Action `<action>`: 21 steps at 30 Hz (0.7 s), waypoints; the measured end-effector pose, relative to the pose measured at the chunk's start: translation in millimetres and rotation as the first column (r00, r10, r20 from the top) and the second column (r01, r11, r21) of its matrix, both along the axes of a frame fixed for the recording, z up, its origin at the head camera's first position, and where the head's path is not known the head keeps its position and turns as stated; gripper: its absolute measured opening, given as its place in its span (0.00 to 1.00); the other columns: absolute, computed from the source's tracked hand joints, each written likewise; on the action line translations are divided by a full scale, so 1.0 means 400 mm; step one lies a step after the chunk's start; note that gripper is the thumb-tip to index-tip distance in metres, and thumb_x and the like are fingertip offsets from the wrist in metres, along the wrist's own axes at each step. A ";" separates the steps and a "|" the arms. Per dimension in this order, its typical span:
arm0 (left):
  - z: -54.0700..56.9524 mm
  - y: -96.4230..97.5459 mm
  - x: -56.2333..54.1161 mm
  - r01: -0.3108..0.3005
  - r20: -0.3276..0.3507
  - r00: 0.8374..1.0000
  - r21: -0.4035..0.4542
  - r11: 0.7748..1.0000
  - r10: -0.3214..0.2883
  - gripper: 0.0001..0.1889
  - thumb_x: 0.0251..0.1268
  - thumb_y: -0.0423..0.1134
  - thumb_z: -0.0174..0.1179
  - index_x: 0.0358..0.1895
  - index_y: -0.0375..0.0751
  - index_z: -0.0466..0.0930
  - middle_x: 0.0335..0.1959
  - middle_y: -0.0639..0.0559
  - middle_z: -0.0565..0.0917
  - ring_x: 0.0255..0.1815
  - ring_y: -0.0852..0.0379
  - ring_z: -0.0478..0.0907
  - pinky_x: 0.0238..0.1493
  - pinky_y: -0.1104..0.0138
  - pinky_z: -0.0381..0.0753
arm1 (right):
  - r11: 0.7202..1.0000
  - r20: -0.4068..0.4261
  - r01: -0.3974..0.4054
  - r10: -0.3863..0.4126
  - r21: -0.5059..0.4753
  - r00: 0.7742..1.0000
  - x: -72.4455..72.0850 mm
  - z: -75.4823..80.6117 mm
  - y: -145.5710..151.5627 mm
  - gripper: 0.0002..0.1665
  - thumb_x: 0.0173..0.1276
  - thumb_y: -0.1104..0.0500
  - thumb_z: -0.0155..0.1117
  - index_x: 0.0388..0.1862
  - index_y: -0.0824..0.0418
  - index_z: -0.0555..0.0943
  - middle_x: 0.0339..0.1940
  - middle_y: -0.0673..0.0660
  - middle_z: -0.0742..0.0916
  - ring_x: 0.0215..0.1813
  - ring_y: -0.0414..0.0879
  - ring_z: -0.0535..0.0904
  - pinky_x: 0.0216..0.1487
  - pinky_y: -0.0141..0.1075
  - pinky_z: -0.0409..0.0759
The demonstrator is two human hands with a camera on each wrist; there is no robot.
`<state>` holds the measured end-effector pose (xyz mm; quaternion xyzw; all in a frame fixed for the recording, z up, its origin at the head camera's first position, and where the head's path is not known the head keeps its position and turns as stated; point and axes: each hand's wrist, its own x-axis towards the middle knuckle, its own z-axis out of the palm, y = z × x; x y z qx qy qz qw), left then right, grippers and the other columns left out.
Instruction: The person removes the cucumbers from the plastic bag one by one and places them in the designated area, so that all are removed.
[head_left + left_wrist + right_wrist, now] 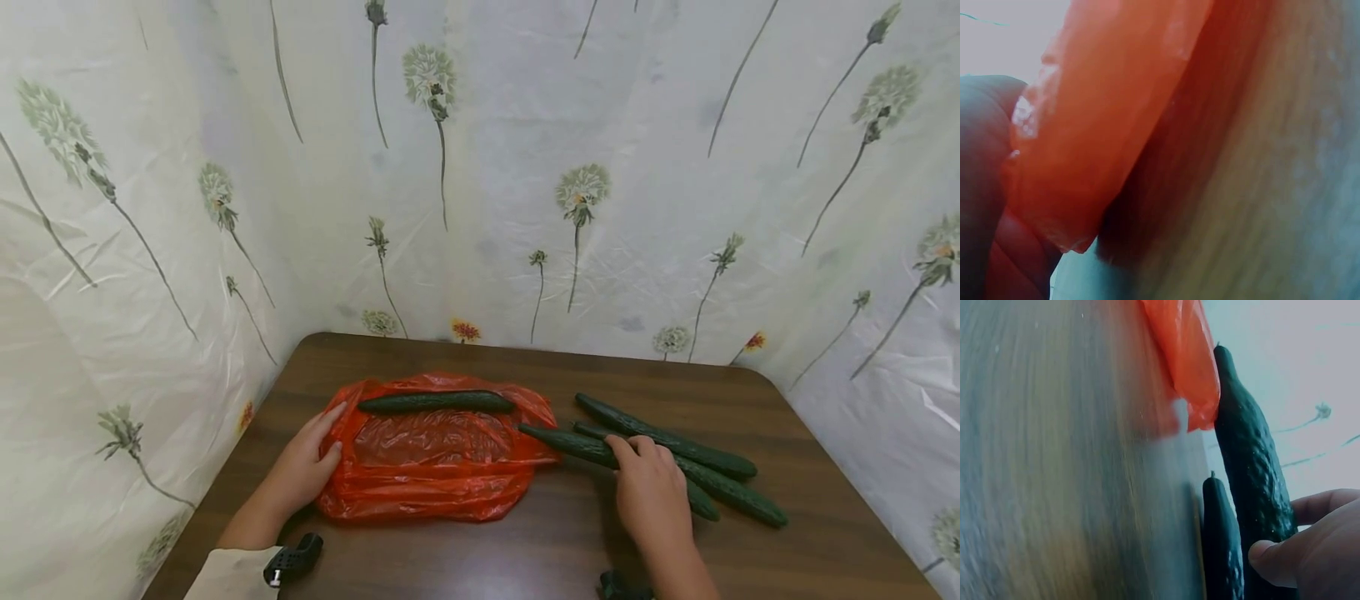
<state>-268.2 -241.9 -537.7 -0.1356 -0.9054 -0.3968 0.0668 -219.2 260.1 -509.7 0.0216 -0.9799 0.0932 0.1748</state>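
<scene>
A thin red plastic bag [431, 504] is spread on the table with its mouth opened wide. One dark green cucumber [435, 402] lies lengthwise along the bag's far side. My left hand [303, 458] holds the bag's left edge, thumb nearer me and fingers farther back. Red film fills much of the left wrist view beside that hand. With thumb and fingers my right hand [654, 492] grips another cucumber [1250, 450] around its middle. Its narrow tip points left and overlaps the bag's right edge in the head view.
Two more cucumbers lie beside and behind my right hand, a back one [675, 439] and a longer-reaching one [742, 497]. The brown wooden table [420, 567] ends at a white, dandelion-printed curtain [495, 250] on the far side and both flanks.
</scene>
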 end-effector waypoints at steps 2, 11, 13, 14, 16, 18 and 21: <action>0.000 0.000 0.001 -0.001 0.001 1.000 0.002 1.000 0.001 0.34 0.77 0.31 0.56 0.83 0.44 0.59 0.80 0.33 0.63 0.78 0.29 0.63 0.74 0.34 0.65 | 1.000 0.008 0.009 -0.009 0.000 1.000 0.000 -0.002 0.004 0.33 0.65 0.66 0.76 0.69 0.56 0.80 0.60 0.68 0.82 0.59 0.71 0.76 0.53 0.68 0.77; -0.001 0.000 0.000 0.000 -0.011 1.000 -0.002 1.000 0.000 0.34 0.77 0.30 0.56 0.83 0.43 0.60 0.80 0.32 0.63 0.78 0.29 0.63 0.74 0.34 0.64 | 0.999 0.048 0.041 -0.041 -0.002 0.998 0.004 -0.010 0.017 0.33 0.65 0.66 0.75 0.69 0.56 0.80 0.61 0.69 0.81 0.58 0.72 0.75 0.51 0.68 0.77; -0.001 0.000 0.000 0.003 -0.014 1.000 0.001 1.000 -0.003 0.34 0.76 0.30 0.56 0.83 0.43 0.60 0.80 0.32 0.63 0.78 0.29 0.63 0.74 0.34 0.65 | 0.999 0.051 0.048 -0.048 -0.003 0.998 0.003 -0.013 0.020 0.33 0.65 0.66 0.75 0.69 0.56 0.80 0.61 0.69 0.81 0.58 0.72 0.75 0.52 0.68 0.76; 0.000 0.000 0.000 0.005 -0.019 1.000 0.001 1.000 -0.005 0.34 0.76 0.30 0.56 0.83 0.42 0.60 0.80 0.31 0.63 0.78 0.29 0.64 0.74 0.34 0.65 | 0.999 0.050 0.050 -0.050 -0.002 0.997 0.002 -0.014 0.022 0.33 0.65 0.67 0.75 0.69 0.56 0.80 0.61 0.69 0.81 0.58 0.73 0.75 0.52 0.68 0.77; 0.000 0.001 0.000 0.006 -0.027 1.000 -0.002 1.000 -0.006 0.34 0.76 0.30 0.56 0.82 0.42 0.60 0.79 0.31 0.63 0.78 0.29 0.64 0.74 0.34 0.65 | 0.999 0.049 0.051 -0.051 -0.004 0.997 0.002 -0.015 0.026 0.33 0.65 0.67 0.75 0.69 0.57 0.80 0.61 0.70 0.81 0.58 0.73 0.75 0.51 0.69 0.76; 0.000 0.001 0.000 0.007 -0.033 0.999 -0.001 1.000 -0.007 0.34 0.76 0.30 0.56 0.82 0.41 0.60 0.79 0.31 0.63 0.77 0.28 0.64 0.74 0.34 0.65 | 0.999 0.051 0.053 -0.053 -0.007 0.997 0.003 -0.016 0.030 0.33 0.65 0.68 0.75 0.69 0.57 0.80 0.61 0.70 0.81 0.58 0.74 0.74 0.51 0.69 0.76; -0.002 0.002 0.000 0.006 -0.030 1.000 -0.003 1.000 -0.006 0.34 0.76 0.30 0.56 0.83 0.42 0.60 0.79 0.31 0.63 0.78 0.28 0.64 0.74 0.34 0.65 | 0.998 0.066 0.062 -0.061 -0.011 0.996 0.003 -0.016 0.038 0.32 0.66 0.68 0.74 0.69 0.57 0.80 0.62 0.70 0.81 0.59 0.74 0.74 0.51 0.70 0.76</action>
